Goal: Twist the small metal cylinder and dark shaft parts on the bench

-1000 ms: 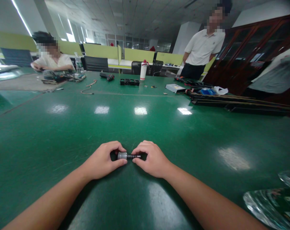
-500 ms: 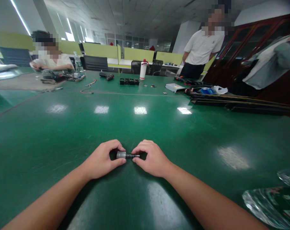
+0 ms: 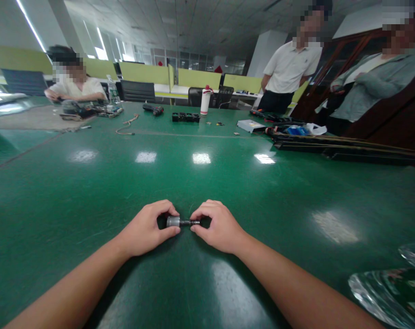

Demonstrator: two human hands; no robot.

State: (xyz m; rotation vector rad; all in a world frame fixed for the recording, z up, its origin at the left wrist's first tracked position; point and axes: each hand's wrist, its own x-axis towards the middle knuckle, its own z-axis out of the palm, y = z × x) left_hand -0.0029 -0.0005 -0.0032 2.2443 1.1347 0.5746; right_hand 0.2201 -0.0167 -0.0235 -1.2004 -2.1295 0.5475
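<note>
A small metal part lies level just over the green table (image 3: 197, 183); whether it touches the surface I cannot tell. Its left end is a stout grey cylinder (image 3: 173, 221), and a thin dark ridged shaft (image 3: 185, 223) extends from it to the right. My left hand (image 3: 146, 230) pinches the cylinder between thumb and index finger. Opposite it, my right hand (image 3: 223, 228) has thumb and fingertips closed about the shaft near its far end, the tip showing past them. The other fingers of both hands are curled and partly hidden.
Clear plastic bottles (image 3: 387, 292) lie at the lower right. Along the far side are a black block (image 3: 186, 117), a power drill (image 3: 153, 109), a white bottle (image 3: 205, 101), a silver box (image 3: 250, 125) and dark long bars (image 3: 331, 146). One person sits far left; two stand far right.
My right fingertips have slid slightly right along the shaft, baring more of it. My left hand keeps its hold. At the far right, a standing person has shifted further into view.
</note>
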